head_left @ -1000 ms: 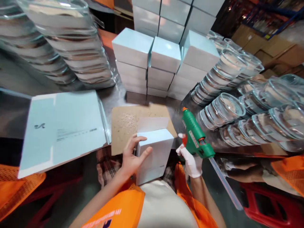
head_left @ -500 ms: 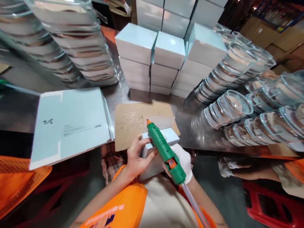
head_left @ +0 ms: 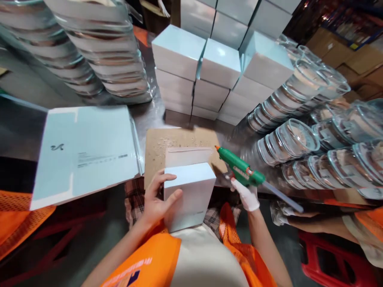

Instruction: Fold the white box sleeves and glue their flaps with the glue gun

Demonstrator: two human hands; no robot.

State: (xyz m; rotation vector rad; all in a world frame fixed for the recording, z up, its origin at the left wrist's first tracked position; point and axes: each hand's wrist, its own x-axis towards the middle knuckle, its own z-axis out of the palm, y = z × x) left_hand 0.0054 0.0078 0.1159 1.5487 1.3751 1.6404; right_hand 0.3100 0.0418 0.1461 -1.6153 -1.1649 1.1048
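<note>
Box (head_left: pixel 191 195) (pale blue, flap raised) sat low at frame centre, the bare left hand (head_left: pixel 155 201) clasping its side; right of it the gloved right hand (head_left: pixel 245 195) gripped a green glue gun (head_left: pixel 239 170), above them cardboard (head_left: pixel 179 141) on the table (head_left: pixel 239 153).

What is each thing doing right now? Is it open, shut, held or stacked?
Box: held by left hand, flap open and up.
Glue gun: held by gloved right hand, nozzle off the box.
Flat sheets: unfolded, lying flat.
Closed boxes: shut, stacked.
Glass bowls: stacked, tilted in rows.
Cardboard: flat on the table.
</note>
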